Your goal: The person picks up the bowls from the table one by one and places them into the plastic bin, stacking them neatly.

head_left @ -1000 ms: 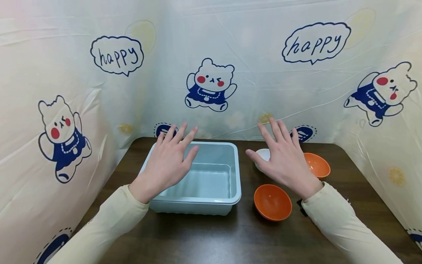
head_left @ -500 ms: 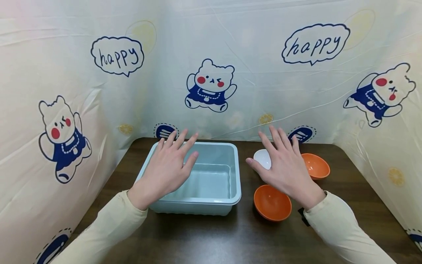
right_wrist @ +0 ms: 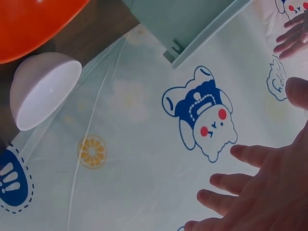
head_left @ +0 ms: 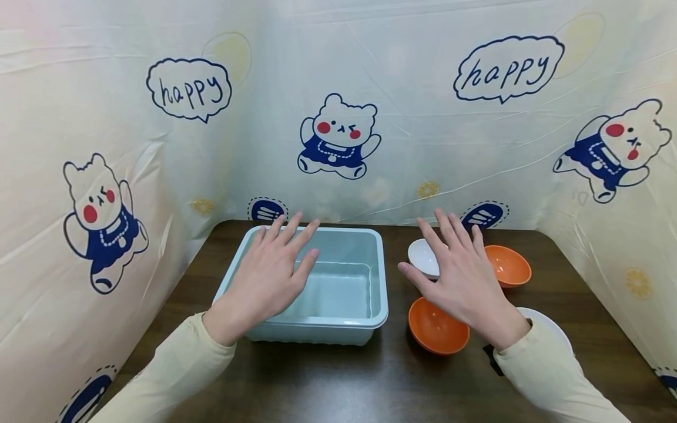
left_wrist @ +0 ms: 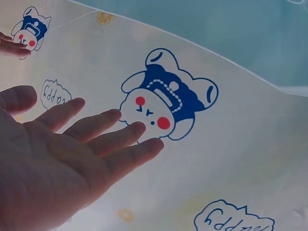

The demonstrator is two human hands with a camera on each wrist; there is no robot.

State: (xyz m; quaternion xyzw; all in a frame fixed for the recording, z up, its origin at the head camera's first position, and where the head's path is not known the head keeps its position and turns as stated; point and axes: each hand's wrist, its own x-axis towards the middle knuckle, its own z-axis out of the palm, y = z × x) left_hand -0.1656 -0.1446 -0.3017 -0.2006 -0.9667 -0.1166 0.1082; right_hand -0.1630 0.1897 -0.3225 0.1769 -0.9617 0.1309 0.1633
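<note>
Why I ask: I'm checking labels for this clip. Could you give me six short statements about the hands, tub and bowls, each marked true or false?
1. In the head view, the left hand overlaps part of the tub. True.
2. The tub is orange. False: it is pale blue.
3. In the head view, the white bowl is to the right of the tub. True.
4. The white bowl is inside the tub. False: it is outside, on the table.
5. The right hand has its fingers spread. True.
6. The right hand grips the white bowl. False: it holds nothing.
</note>
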